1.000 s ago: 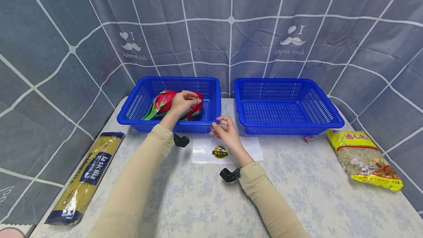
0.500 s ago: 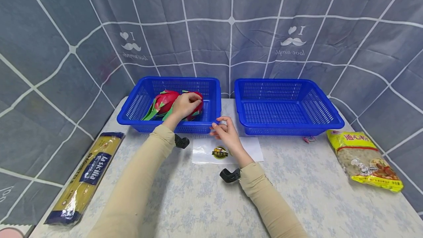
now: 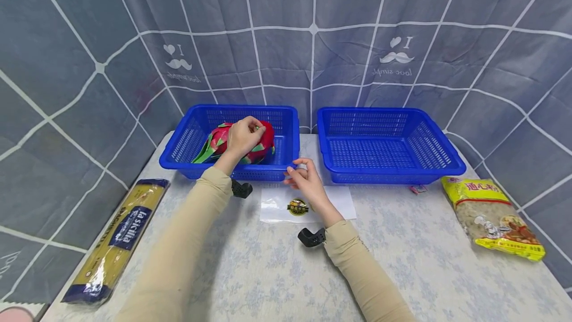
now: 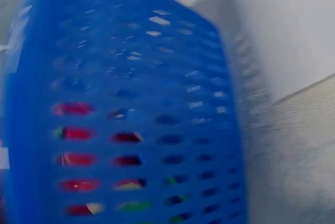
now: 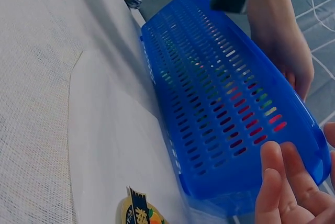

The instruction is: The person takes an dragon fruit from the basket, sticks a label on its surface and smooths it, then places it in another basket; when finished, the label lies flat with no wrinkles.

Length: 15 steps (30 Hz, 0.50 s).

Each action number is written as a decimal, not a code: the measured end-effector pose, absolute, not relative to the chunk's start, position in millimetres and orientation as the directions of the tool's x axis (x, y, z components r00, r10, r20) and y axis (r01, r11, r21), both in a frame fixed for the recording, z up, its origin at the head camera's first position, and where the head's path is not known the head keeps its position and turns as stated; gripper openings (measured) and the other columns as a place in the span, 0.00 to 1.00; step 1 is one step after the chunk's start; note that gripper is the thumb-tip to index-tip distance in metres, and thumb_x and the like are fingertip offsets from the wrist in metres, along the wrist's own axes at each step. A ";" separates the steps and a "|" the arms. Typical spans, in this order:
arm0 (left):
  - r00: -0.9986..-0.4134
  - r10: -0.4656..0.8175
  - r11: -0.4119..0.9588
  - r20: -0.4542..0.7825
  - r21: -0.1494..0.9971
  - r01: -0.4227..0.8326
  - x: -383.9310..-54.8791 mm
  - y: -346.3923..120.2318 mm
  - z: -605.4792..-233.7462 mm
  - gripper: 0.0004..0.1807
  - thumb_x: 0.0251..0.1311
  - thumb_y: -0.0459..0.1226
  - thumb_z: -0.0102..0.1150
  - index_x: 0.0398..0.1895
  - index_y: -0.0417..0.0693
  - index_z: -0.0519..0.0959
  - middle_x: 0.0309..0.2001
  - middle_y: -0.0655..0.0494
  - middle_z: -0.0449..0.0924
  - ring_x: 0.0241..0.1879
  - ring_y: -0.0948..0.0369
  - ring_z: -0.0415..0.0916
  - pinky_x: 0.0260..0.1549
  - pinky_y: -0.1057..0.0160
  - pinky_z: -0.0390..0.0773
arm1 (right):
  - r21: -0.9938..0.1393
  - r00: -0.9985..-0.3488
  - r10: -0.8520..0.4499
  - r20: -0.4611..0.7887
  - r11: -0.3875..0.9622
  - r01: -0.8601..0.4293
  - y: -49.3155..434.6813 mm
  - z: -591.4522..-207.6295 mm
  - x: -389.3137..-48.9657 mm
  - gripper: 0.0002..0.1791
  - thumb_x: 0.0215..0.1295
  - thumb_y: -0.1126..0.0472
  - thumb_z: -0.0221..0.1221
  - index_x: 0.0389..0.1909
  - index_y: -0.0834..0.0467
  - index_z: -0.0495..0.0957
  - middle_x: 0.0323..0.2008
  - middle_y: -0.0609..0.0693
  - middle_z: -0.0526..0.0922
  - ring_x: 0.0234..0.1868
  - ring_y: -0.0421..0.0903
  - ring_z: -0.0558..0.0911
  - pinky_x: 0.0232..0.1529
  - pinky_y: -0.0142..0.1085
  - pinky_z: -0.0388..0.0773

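In the head view, the left blue plastic basket [image 3: 187, 165] holds red dragon fruits [image 3: 219, 135] with green leafy scales. My left hand [image 3: 241, 135] is over them, fingers bent toward the right-hand fruit [image 3: 267, 138]; I cannot tell whether they pinch it, since the hand covers that spot. The left wrist view is blurred and shows only the basket's slotted wall [image 4: 141, 77], red and green showing through. My right hand [image 3: 305, 175] holds the basket's front right corner. In the right wrist view its fingers [image 5: 271, 156] bend at the outer wall.
A second blue basket [image 3: 371, 153] stands to the right. A white sheet with a fruit label [image 3: 297, 206] lies in front. A spaghetti pack [image 3: 118, 237] lies left, a yellow noodle bag [image 3: 493, 217] right. A small pink wrapper [image 3: 418, 189] lies near the right basket.
My left hand has shifted left and slightly up over the fruits, uncovering more of the right-hand one's red top. The right hand stays at the basket corner.
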<state>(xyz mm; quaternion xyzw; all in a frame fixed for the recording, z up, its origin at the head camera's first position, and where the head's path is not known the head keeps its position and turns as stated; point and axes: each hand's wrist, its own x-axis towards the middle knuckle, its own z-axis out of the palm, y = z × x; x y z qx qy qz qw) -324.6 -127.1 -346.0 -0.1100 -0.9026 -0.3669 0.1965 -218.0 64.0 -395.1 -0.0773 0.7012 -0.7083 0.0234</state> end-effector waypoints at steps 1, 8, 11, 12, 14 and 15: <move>-0.899 0.031 0.687 0.438 0.644 0.337 -324.2 -130.3 -342.0 0.08 0.58 0.39 0.59 0.34 0.43 0.80 0.26 0.50 0.77 0.27 0.56 0.73 0.29 0.60 0.69 | -0.997 -0.987 -0.143 0.076 -0.021 -0.074 64.2 -398.5 -220.8 0.16 0.70 0.63 0.50 0.54 0.64 0.60 0.46 0.73 0.77 0.41 0.61 0.81 0.47 0.53 0.74; -0.898 -0.032 0.475 0.438 0.798 0.372 -312.1 -144.8 -303.4 0.09 0.62 0.35 0.57 0.39 0.36 0.78 0.26 0.54 0.72 0.25 0.63 0.69 0.29 0.66 0.69 | -0.997 -0.988 -0.140 0.061 0.029 -0.066 67.9 -408.1 -229.0 0.16 0.70 0.60 0.51 0.55 0.60 0.62 0.46 0.69 0.78 0.40 0.55 0.83 0.45 0.46 0.77; -0.883 -0.004 0.411 0.469 0.806 0.426 -301.0 -144.6 -281.9 0.09 0.63 0.34 0.56 0.40 0.36 0.79 0.26 0.53 0.73 0.24 0.65 0.71 0.28 0.68 0.71 | -0.988 -0.986 -0.152 0.071 0.127 -0.090 73.6 -401.0 -226.5 0.19 0.69 0.58 0.53 0.56 0.61 0.65 0.48 0.68 0.76 0.43 0.59 0.81 0.44 0.45 0.77; -0.878 0.010 0.394 0.478 0.805 0.443 -296.0 -144.0 -274.2 0.09 0.63 0.34 0.56 0.40 0.35 0.79 0.26 0.53 0.74 0.24 0.65 0.71 0.28 0.69 0.72 | -0.978 -0.985 -0.154 0.073 0.183 -0.101 76.3 -396.7 -224.7 0.20 0.68 0.57 0.54 0.57 0.61 0.66 0.50 0.66 0.76 0.45 0.59 0.80 0.44 0.45 0.77; -0.869 0.040 0.360 0.494 0.804 0.474 -284.0 -141.7 -258.8 0.09 0.63 0.34 0.56 0.41 0.35 0.78 0.27 0.51 0.76 0.25 0.63 0.72 0.28 0.69 0.72 | -0.949 -0.984 -0.154 0.086 0.288 -0.128 82.2 -384.9 -219.1 0.22 0.67 0.54 0.56 0.57 0.60 0.68 0.53 0.63 0.75 0.46 0.59 0.79 0.44 0.46 0.76; -0.865 0.052 0.341 0.500 0.805 0.486 -277.6 -140.3 -251.5 0.09 0.63 0.34 0.56 0.40 0.35 0.78 0.27 0.51 0.76 0.26 0.62 0.72 0.28 0.68 0.72 | -0.931 -0.984 -0.148 0.101 0.335 -0.146 85.2 -378.0 -215.9 0.23 0.66 0.53 0.56 0.58 0.59 0.69 0.54 0.61 0.74 0.47 0.58 0.79 0.44 0.46 0.76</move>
